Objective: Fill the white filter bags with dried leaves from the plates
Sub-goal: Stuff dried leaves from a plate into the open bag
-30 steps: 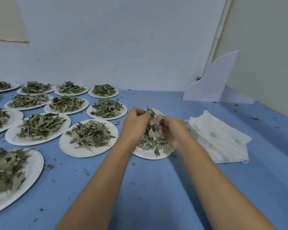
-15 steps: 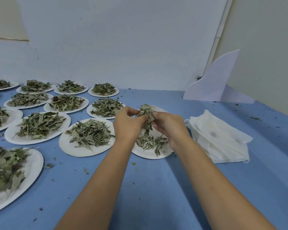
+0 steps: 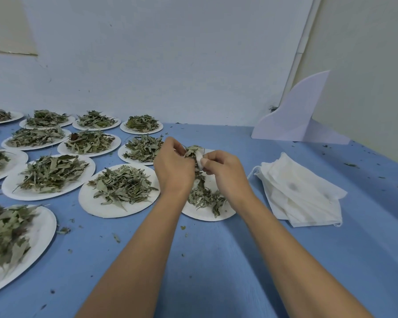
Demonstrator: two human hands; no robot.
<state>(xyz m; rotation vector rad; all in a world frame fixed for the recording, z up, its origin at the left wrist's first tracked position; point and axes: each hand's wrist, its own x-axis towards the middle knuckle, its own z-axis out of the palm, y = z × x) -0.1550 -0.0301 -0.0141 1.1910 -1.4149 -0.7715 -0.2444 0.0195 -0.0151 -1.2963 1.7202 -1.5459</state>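
From the head camera we look down at a blue desk (image 3: 216,260). Both of our hands are up over one white plate (image 3: 207,214), close together and just above it.

Our left hand (image 3: 174,166) has its fingers curled in. It pinches a small bunch of dried leaves (image 3: 192,149) at the top. Our right hand (image 3: 225,173) is curled too, and its finger and thumb pinch a little white filter bag (image 3: 199,160). Most of the bag is hidden between the hands, so we cannot tell how full it is. More leaves lie on the plate under our hands.

We think the bag is very light and floppy, like thin cloth. It will fold shut if we let go, so it is best to hold it by the rim of its mouth and keep that open. We think the leaves are light, dry and easy to break. They poke out in all ways and can catch on the rim. A soft pinch on a small bunch is better than a hard squeeze, and we should push them in slowly or bits will fall.

A pile of spare bags (image 3: 301,191) lies flat on the desk to the right, near the plate but not touching it. Many other plates of leaves (image 3: 118,189) sit to the left. Small crumbs of leaf dot the desk.
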